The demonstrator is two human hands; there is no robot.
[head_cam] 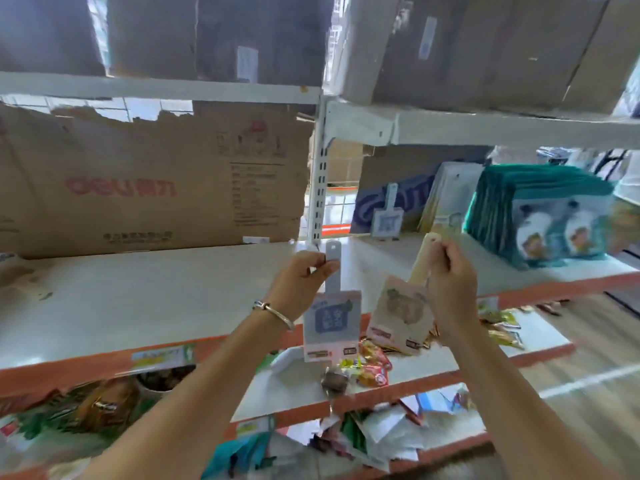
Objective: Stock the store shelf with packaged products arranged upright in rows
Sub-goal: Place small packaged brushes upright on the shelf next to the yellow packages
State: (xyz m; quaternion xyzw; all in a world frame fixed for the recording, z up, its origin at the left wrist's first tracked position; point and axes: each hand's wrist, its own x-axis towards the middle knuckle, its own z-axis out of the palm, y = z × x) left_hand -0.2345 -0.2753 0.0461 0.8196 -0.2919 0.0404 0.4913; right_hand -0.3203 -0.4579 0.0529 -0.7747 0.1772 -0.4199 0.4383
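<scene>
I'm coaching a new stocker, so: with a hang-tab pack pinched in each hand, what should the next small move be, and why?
Probably move the left hand forward and stand its blue pack upright beside the matching pack already standing at the back. The shelf board beside it is bare, so a row can start there; the beige pack in the right hand can wait.

Single head view, facing forward, close to shelf.
</scene>
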